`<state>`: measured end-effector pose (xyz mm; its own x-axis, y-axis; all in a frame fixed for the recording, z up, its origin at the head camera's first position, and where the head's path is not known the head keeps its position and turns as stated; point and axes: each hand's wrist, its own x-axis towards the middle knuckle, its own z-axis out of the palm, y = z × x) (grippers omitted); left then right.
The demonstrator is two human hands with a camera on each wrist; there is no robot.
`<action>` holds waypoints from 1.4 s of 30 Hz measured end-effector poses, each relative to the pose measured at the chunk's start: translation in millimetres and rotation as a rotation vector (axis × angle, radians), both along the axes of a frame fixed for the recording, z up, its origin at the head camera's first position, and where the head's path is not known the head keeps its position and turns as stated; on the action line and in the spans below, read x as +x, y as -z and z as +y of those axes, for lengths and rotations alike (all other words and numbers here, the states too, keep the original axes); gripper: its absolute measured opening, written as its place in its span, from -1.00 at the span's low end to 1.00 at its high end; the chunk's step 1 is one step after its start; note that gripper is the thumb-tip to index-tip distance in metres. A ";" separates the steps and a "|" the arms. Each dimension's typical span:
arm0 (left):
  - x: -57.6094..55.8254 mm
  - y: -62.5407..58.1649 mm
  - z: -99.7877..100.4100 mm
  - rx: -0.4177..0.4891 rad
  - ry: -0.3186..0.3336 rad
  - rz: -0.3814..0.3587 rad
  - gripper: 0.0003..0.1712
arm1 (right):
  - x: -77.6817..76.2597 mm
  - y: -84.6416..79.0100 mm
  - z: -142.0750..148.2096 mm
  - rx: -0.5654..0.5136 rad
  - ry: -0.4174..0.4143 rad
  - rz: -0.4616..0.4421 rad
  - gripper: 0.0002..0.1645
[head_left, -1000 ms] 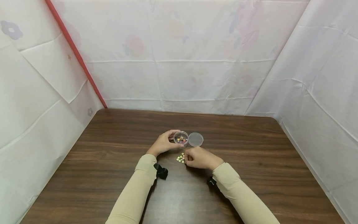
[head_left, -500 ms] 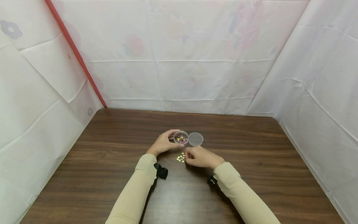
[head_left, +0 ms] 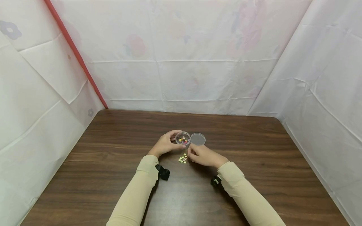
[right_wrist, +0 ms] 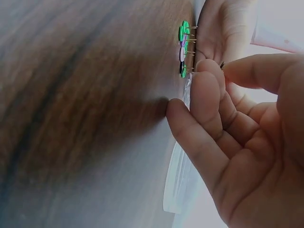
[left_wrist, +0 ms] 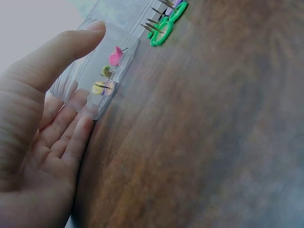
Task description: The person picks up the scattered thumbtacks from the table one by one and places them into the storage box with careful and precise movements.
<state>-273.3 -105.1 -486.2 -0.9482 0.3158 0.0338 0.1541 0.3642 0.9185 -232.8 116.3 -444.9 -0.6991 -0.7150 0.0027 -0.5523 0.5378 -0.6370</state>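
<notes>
My left hand [head_left: 165, 144] grips a clear round box [head_left: 183, 138], thumb on its near side and fingers round the far side. Inside lie several colourful thumbtacks [left_wrist: 108, 87], pink, yellow and green among them. In front of the box a cluster of thumbtacks [head_left: 182, 158] sits on the table, points up; in the right wrist view these tacks [right_wrist: 184, 50] show green rims. Just right of the cluster, my right hand [head_left: 205, 156] pinches a thumbtack between thumb and index finger; only its dark tip [right_wrist: 222, 65] shows, the rest hidden by the fingertips.
A clear round lid [head_left: 198, 138] lies right beside the box, its near edge overlapped by the right hand. The dark wooden table [head_left: 113, 175] reaches white patterned curtains [head_left: 181, 62] at the back and both sides.
My right hand has risen slightly away from the near side, toward the box and lid, its fingers shifting a little. The left hand and the box stay in place.
</notes>
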 end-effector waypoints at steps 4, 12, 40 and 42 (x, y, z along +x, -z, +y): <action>0.1 0.6 -0.1 -0.005 -0.005 0.006 -0.16 | -1.8 -0.5 -0.2 -0.012 0.000 -0.001 -0.90; 0.2 1.2 -0.3 -0.029 -0.006 0.005 -0.16 | -5.4 -0.1 -2.5 -0.085 0.084 0.119 -0.95; 19.4 -35.2 2.2 -0.023 0.037 -0.030 -0.19 | -36.6 -5.7 -18.8 0.024 0.287 0.241 -0.96; 19.2 -35.2 2.2 -0.020 0.033 -0.027 -0.19 | -37.7 -7.3 -20.1 0.040 0.292 0.238 -0.96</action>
<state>-254.1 -102.9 -451.0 -0.9377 0.3476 0.0014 0.1412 0.3773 0.9153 -270.5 96.3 -437.6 -0.8566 -0.4886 0.1655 -0.5021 0.7160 -0.4851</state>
